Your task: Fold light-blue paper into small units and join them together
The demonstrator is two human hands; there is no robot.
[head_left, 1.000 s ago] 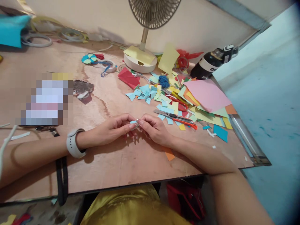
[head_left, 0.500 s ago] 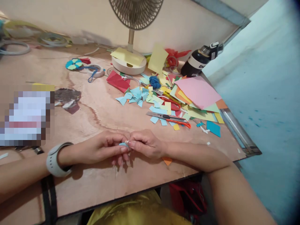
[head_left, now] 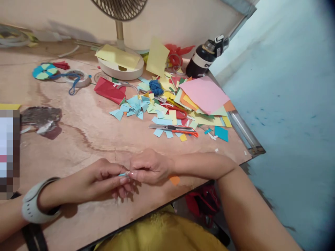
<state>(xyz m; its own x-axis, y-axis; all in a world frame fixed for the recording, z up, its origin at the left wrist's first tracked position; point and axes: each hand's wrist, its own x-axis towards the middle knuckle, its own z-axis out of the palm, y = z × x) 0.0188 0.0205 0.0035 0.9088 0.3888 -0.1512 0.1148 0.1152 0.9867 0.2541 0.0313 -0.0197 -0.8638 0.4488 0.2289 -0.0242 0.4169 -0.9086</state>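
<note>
Near the front edge of the wooden table, my left hand (head_left: 107,177) pinches a small light-blue piece of paper (head_left: 122,174) between thumb and forefinger. My right hand (head_left: 149,167) meets it from the right, its thumb and finger closed on the paper's other end. Most of the paper is hidden by the fingers. An orange paper scrap (head_left: 174,180) lies partly under my right wrist. Beyond the hands, a box cutter (head_left: 170,127) and orange-handled scissors (head_left: 190,132) rest on cut paper pieces.
Folded light-blue papers (head_left: 136,105), blue yarn (head_left: 156,87) and a pink sheet (head_left: 205,94) lie in a pile. Behind stand a fan (head_left: 120,71) and a black bottle (head_left: 200,61). A paper disc (head_left: 45,71) and tape roll (head_left: 78,78) sit at left.
The view has shifted right, so things on the table appear further left. Both hands keep their pinch on the blue paper, which shows thinner now; my right hand has turned a little.
</note>
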